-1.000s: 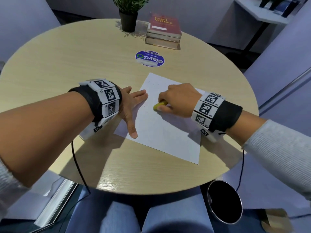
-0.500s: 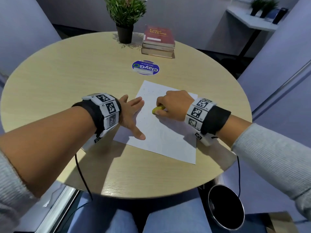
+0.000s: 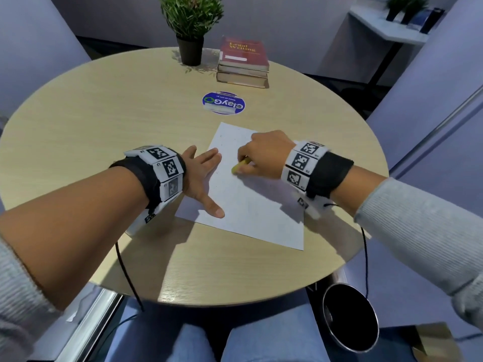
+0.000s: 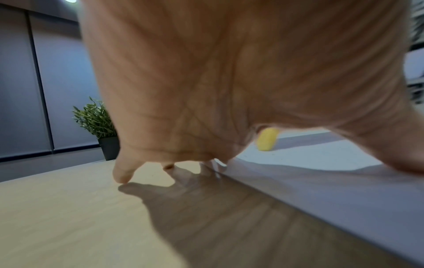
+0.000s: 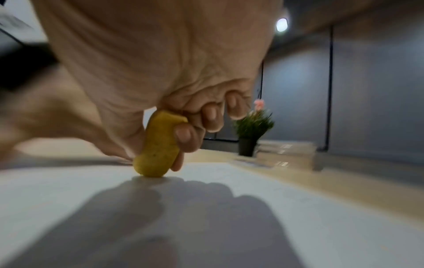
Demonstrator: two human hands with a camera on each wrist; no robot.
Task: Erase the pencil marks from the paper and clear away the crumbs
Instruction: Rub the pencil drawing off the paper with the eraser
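Erasing underway: right hand pinches yellow eraser on paper; left hand flat, steadying. Faint marks seemingly remain; crumbs uncleared.

The left hand is being held flat, fingers spread; the right hand is being kept curled, fingers pinching.

Left hand spread, fingertips on table; eraser on paper

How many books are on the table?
2, perhaps 3: a red book lies on top of the stack at the table's far edge, beside the potted plant, with the rest beneath it.
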